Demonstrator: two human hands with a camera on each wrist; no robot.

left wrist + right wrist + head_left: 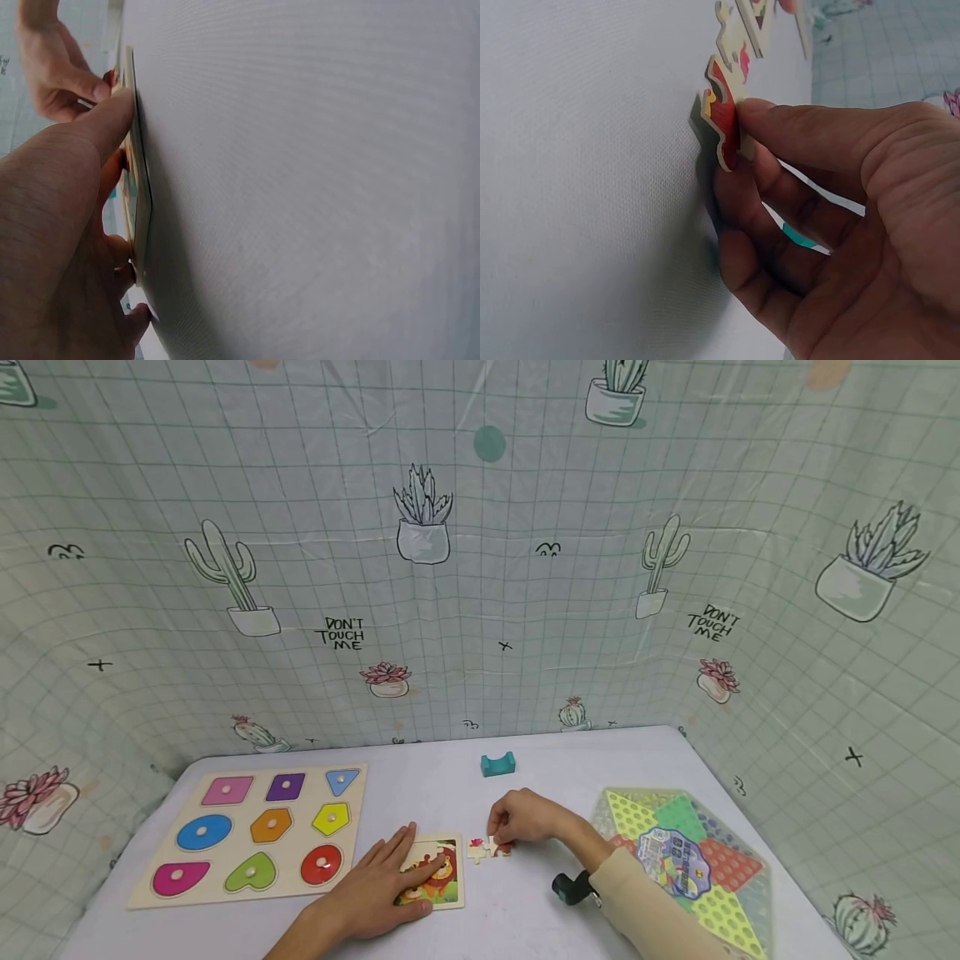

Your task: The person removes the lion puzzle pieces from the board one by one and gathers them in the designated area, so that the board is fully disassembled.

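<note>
My left hand point(378, 889) lies with its fingers spread across a small picture jigsaw puzzle point(450, 887) showing a lion, in a pale frame. To its right, my right hand point(528, 816) pinches a red jigsaw piece point(724, 120) between thumb and fingers, close over the white table. A pale jigsaw piece point(476, 850) with a pink mark lies between the frame and the pinched piece, right at its edge. In the left wrist view, the left thumb point(112, 120) rests along the frame's near edge.
A wooden shape board point(288, 864) with several coloured knobbed shapes lies at the left. A teal notched block point(498, 766) stands toward the back. A star-patterned game board point(727, 864) lies at the right, partly under the right forearm. A patterned curtain point(480, 610) surrounds the table.
</note>
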